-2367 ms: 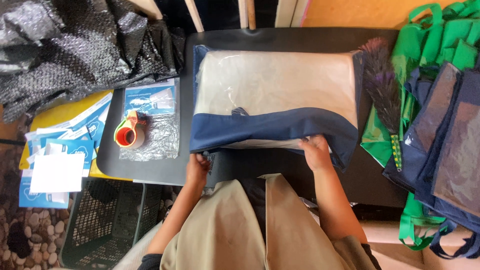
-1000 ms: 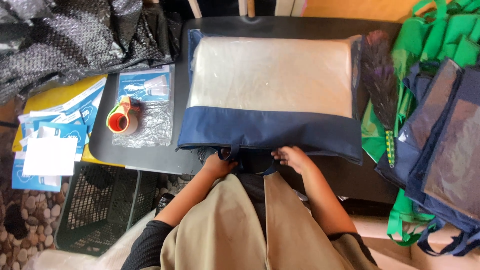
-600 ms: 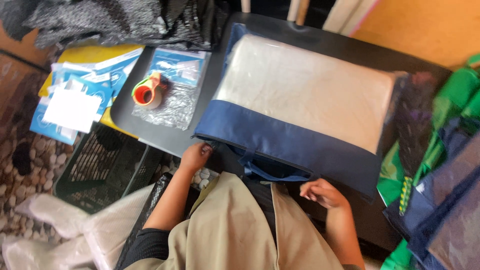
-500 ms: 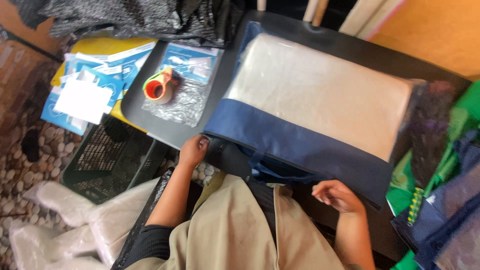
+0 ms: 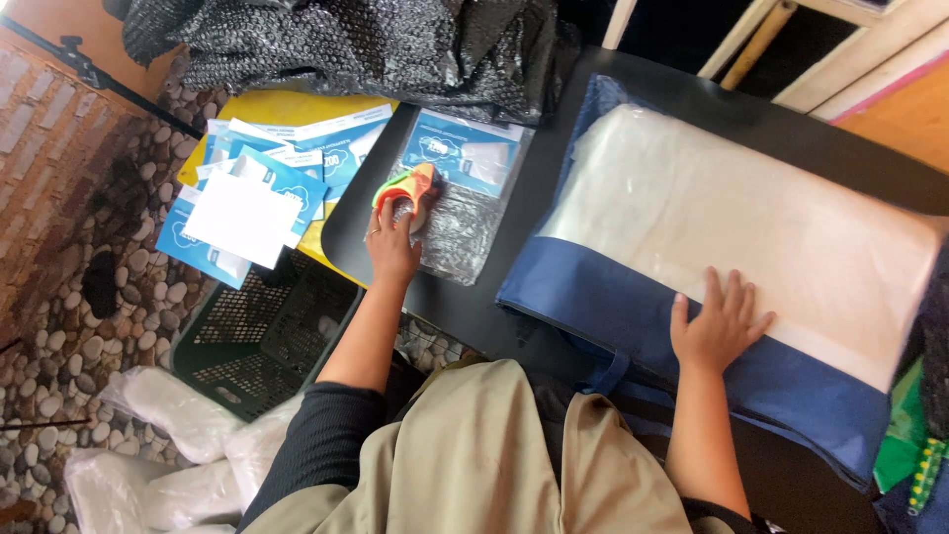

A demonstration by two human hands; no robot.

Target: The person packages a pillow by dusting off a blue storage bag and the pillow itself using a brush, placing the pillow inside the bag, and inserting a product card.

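Note:
A large navy bag with a clear front panel (image 5: 751,227) lies flat on the black table (image 5: 465,297), filled with something white. My right hand (image 5: 719,324) rests flat on it, fingers spread, where the clear panel meets the navy band. My left hand (image 5: 393,242) reaches to the left and closes around an orange and green tape dispenser (image 5: 410,190) that sits on a clear plastic packet (image 5: 465,198) with a blue card inside.
Blue and white cards (image 5: 257,188) lie on a yellow surface at the left. A dark green crate (image 5: 262,331) stands on the pebble floor below it, with white plastic bags (image 5: 163,445) beside it. Black bubble wrap (image 5: 346,44) is heaped at the back.
My left hand left the table's front edge and reached up to the tape dispenser. My right hand moved from the bag's handles onto its front. The view swung left.

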